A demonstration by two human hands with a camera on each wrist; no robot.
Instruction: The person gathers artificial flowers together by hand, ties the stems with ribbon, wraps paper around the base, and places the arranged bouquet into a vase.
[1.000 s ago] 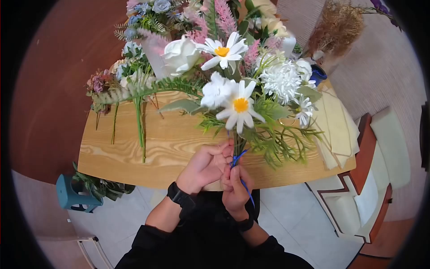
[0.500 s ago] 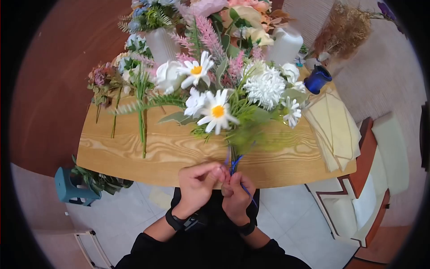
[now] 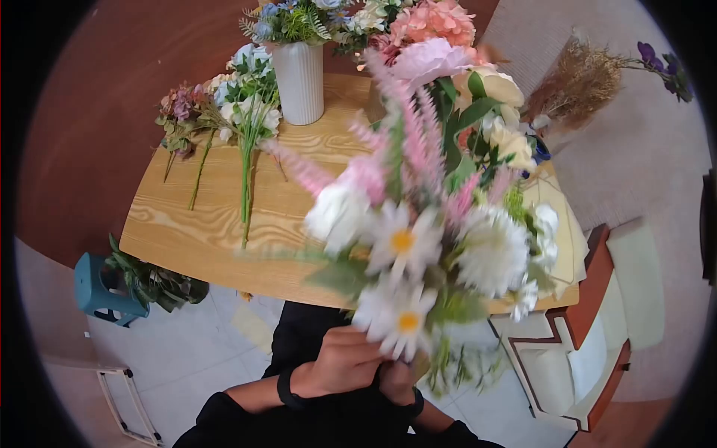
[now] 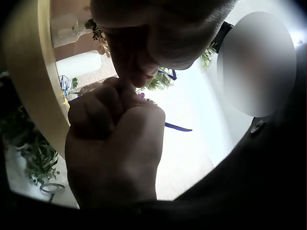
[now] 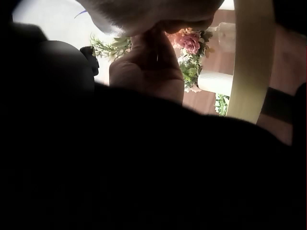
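A bouquet [image 3: 403, 246] of white daisies, white blooms and pink sprigs leans up over the table's near edge, partly blurred. Just below its daisies my left hand [image 3: 345, 362] has its fingers curled, pinching at the blue ribbon close against the right hand. My right hand [image 3: 397, 381], half hidden under the flowers, grips the bouquet's stems, which the hands and blooms cover. In the left wrist view, the left hand [image 4: 163, 33] meets the right hand [image 4: 115, 143] at the fingertips, and a blue ribbon [image 4: 177, 128] trails out beside them.
On the wooden table [image 3: 179, 231] lie loose flower stems [image 3: 246, 172] at the left, near a white ribbed vase [image 3: 300, 82]. Pale wrapping sheets [image 3: 564, 239] and a blue vase [image 3: 539, 149] are at the right. A teal stool [image 3: 108, 291] stands on the floor.
Both hands have drawn down toward the body, bringing the bouquet nearer and lower. The left hand has turned, its back now facing up. The view of the table has shifted.
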